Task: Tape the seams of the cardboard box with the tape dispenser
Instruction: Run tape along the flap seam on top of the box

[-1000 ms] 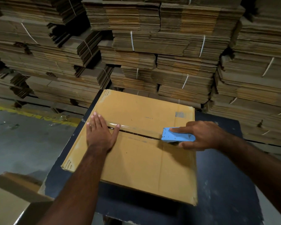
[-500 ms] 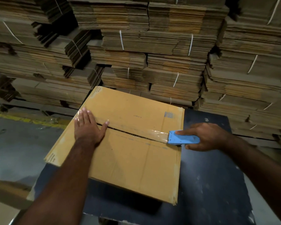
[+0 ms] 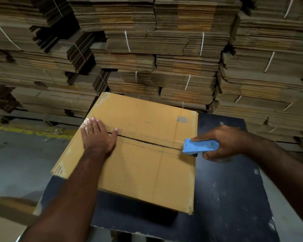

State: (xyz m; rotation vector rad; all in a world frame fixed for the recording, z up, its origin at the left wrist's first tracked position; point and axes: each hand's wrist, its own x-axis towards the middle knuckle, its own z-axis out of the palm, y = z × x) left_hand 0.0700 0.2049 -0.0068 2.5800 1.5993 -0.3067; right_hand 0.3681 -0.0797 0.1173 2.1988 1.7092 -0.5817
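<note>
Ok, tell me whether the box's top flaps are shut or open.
Shut. Both flaps of the box lie flat and meet along the middle seam, where a thin dark gap shows under clear tape; the left hand presses them down.

I see bare dark table (image 3: 231, 198) right of the cardboard box (image 3: 142, 172); bundled flat-carton stacks (image 3: 164, 49) wall off the far side.

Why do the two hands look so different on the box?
The left hand lies flat with straight fingers, pressing the yellow-brown cardboard box near its left edge; the right hand curls around the blue plastic tape dispenser at the box's right edge. The left hand holds nothing; the right hand's grip carries a tool. Both sit along the same middle seam.
</note>
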